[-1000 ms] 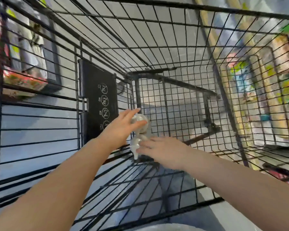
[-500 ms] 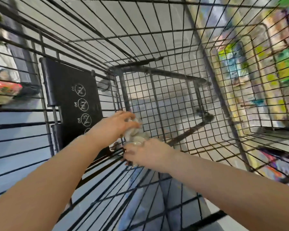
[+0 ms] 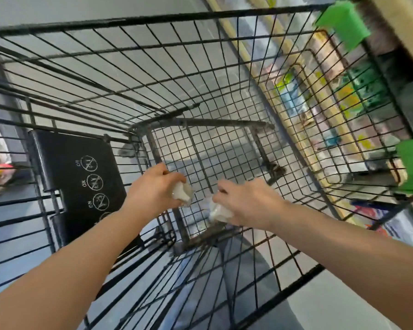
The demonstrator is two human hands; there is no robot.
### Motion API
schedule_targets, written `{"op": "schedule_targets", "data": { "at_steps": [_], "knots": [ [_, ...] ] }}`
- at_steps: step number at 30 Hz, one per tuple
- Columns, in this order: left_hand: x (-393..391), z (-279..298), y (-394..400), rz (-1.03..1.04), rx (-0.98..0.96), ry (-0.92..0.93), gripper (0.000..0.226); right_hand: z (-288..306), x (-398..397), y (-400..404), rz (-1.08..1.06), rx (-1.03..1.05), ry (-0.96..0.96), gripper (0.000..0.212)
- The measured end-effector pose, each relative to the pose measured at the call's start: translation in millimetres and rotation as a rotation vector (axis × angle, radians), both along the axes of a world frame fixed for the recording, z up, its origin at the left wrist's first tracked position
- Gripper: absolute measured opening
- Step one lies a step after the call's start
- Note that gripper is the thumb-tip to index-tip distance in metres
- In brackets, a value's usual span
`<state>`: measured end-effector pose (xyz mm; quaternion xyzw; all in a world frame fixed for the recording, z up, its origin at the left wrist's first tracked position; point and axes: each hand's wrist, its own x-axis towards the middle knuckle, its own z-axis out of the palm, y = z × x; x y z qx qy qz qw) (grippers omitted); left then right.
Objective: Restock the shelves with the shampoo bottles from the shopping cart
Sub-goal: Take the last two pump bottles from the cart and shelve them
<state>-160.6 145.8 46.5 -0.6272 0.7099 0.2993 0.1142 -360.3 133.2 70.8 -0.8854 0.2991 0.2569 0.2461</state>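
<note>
Both of my arms reach down into a black wire shopping cart [image 3: 153,75]. My left hand [image 3: 153,190] grips a small clear shampoo bottle [image 3: 182,192] with pale contents, just right of the black child-seat flap. My right hand [image 3: 246,202] holds a second clear shampoo bottle [image 3: 218,211] a little lower and to the right. The two bottles are apart, lifted above the cart's mesh floor [image 3: 212,153]. Most of each bottle is hidden by my fingers.
A black flap [image 3: 76,182] with white warning symbols hangs on the cart's left side. Store shelves [image 3: 343,96] with colourful products run along the right, behind a smaller wire basket [image 3: 332,129] and green shelf tags [image 3: 343,25]. Grey floor shows through the mesh.
My hands, close together on the two stacked bottles a second ago, have drawn apart, each with one bottle. The view has swung so the right-hand shelves show more.
</note>
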Motion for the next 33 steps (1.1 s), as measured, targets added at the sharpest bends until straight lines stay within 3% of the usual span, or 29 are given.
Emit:
{"op": "schedule_targets", "data": {
  "at_steps": [4,12,18,23,26,29,33],
  "knots": [
    [-39.1,6.4,-25.7,0.164,-0.064,0.040,0.045,13.2,-44.4,-21.7,-0.258,-0.098,0.037,0.043],
    [-112.1,6.3,-76.7,0.292,-0.157,0.221,0.046,23.1,-114.2,-67.5,-0.616,-0.336,0.045,0.040],
    [-149.3,-9.0,-104.0,0.331,-0.157,0.262,0.048,4.8,-136.0,-84.1,-0.679,-0.375,0.019,0.042],
    [-159.7,-24.2,-103.0,0.197,-0.218,0.257,0.050,-21.5,-138.5,-82.6,-0.645,-0.374,-0.090,0.053],
    [-156.8,-30.8,-98.5,0.181,-0.224,0.323,0.056,-31.9,-141.0,-77.7,-0.753,-0.300,-0.183,0.059],
    [-146.5,-39.4,-94.1,0.189,-0.145,0.453,0.075,-39.0,-142.5,-72.7,-0.909,-0.155,-0.355,0.071],
    [-128.5,-51.3,-91.8,0.320,-0.048,0.637,0.110,-48.6,-153.2,-75.7,-1.084,0.090,-0.406,0.110]
  ]
}}
